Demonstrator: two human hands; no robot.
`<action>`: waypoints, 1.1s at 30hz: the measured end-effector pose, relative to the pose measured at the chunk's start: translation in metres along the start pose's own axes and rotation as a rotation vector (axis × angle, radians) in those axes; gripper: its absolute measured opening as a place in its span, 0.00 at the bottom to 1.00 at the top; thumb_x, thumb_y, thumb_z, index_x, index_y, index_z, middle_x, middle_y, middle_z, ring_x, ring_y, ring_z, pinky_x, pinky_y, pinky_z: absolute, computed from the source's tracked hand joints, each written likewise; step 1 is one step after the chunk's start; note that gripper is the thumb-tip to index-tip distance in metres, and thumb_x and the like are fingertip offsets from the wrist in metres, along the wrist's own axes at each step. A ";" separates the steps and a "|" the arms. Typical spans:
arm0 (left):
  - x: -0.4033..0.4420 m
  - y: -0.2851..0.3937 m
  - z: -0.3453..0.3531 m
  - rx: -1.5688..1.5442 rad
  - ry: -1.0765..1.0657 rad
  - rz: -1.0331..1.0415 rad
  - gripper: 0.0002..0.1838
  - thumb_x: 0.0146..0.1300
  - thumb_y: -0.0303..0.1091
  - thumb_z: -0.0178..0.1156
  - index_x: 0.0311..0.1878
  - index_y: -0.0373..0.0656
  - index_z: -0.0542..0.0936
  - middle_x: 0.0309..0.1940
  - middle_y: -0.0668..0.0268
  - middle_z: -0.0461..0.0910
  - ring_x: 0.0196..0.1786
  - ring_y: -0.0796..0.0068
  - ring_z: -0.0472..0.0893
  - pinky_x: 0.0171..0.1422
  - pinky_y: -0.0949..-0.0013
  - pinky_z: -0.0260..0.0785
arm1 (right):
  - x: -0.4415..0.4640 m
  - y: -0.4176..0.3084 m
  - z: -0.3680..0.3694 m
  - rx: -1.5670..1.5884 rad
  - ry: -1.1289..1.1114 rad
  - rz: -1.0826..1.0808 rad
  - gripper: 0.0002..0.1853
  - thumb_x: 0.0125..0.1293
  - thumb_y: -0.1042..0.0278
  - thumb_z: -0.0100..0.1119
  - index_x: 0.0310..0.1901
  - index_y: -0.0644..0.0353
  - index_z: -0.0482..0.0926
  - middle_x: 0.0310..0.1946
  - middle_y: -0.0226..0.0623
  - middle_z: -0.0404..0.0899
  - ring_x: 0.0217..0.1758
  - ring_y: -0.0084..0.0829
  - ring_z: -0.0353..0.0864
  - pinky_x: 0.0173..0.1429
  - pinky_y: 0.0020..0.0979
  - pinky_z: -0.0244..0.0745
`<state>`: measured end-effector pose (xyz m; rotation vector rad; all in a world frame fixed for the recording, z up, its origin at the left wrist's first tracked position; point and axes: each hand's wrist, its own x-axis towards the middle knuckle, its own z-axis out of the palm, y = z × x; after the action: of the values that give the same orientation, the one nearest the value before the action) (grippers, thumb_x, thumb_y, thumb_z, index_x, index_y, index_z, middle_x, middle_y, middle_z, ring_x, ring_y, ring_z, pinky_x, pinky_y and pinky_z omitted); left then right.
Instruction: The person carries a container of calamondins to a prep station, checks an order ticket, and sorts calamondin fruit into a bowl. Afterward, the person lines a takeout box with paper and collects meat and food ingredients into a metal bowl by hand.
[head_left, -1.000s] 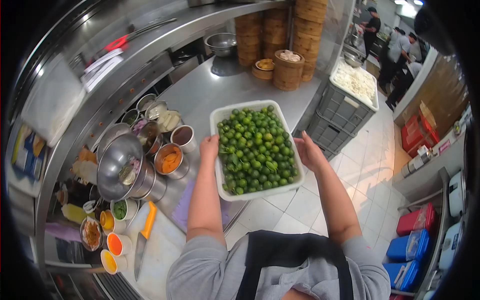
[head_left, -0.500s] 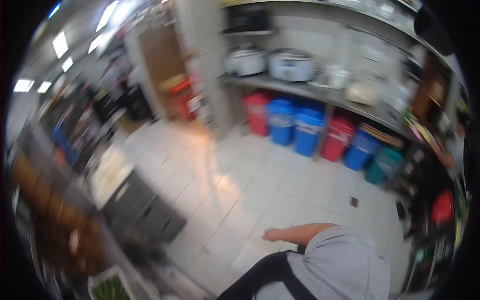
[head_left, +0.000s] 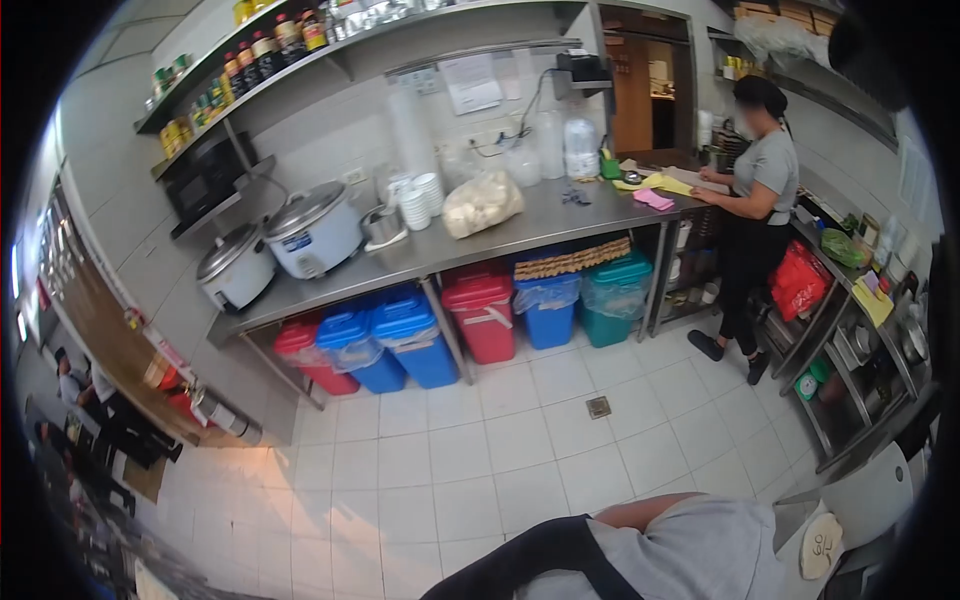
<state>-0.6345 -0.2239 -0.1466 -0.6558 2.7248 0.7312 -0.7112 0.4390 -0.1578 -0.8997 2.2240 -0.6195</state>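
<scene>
Neither of my hands shows now. Along the bottom edge lie my grey sleeve (head_left: 690, 545) and the black apron (head_left: 530, 555). A short stretch of my bare forearm (head_left: 645, 511) is visible, with its hand hidden behind my body. Close to my shoulder, at the lower right, is a light grey container (head_left: 880, 490) with a round cream-coloured piece (head_left: 821, 546) marked in dark writing. Across the tiled floor stands a steel counter (head_left: 400, 262) holding two rice cookers (head_left: 313, 232), stacked white cups (head_left: 415, 205) and a filled plastic bag (head_left: 483, 205).
Under the counter stand several lidded bins, including a red bin (head_left: 480, 315) and a green bin (head_left: 615, 300). A co-worker (head_left: 755, 190) stands at its right end, hands near yellow sheets (head_left: 665, 183). A floor drain (head_left: 598, 407) and a fire extinguisher (head_left: 225, 413) are also visible.
My view has swung right, so the counter and bins now sit further left and the co-worker shows fully. My hand, visible half a second ago, is now out of sight.
</scene>
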 end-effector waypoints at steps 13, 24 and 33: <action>0.249 0.813 0.074 0.061 0.077 0.548 0.27 0.65 0.59 0.47 0.37 0.43 0.80 0.30 0.51 0.80 0.38 0.50 0.80 0.45 0.52 0.71 | -0.098 0.265 -0.300 0.359 0.492 0.965 0.25 0.62 0.45 0.48 0.33 0.61 0.83 0.35 0.49 0.81 0.44 0.47 0.80 0.51 0.44 0.73; 0.382 0.961 0.220 0.218 -0.285 1.141 0.14 0.60 0.45 0.56 0.36 0.43 0.80 0.39 0.54 0.79 0.46 0.52 0.77 0.52 0.54 0.70 | -0.176 0.429 -0.397 0.286 0.780 1.290 0.18 0.56 0.54 0.53 0.38 0.60 0.83 0.40 0.48 0.81 0.46 0.47 0.80 0.51 0.42 0.74; 0.341 1.302 0.201 -0.194 0.162 1.606 0.08 0.54 0.37 0.64 0.31 0.44 0.79 0.33 0.60 0.76 0.41 0.56 0.74 0.47 0.58 0.69 | -0.246 0.481 -0.797 0.333 1.804 0.378 0.11 0.65 0.65 0.56 0.37 0.66 0.79 0.28 0.32 0.80 0.33 0.22 0.76 0.40 0.26 0.72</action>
<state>-1.5336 0.7657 0.1050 1.7364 2.8201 1.1593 -1.3517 1.0758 0.1764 0.6961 3.2889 -2.0079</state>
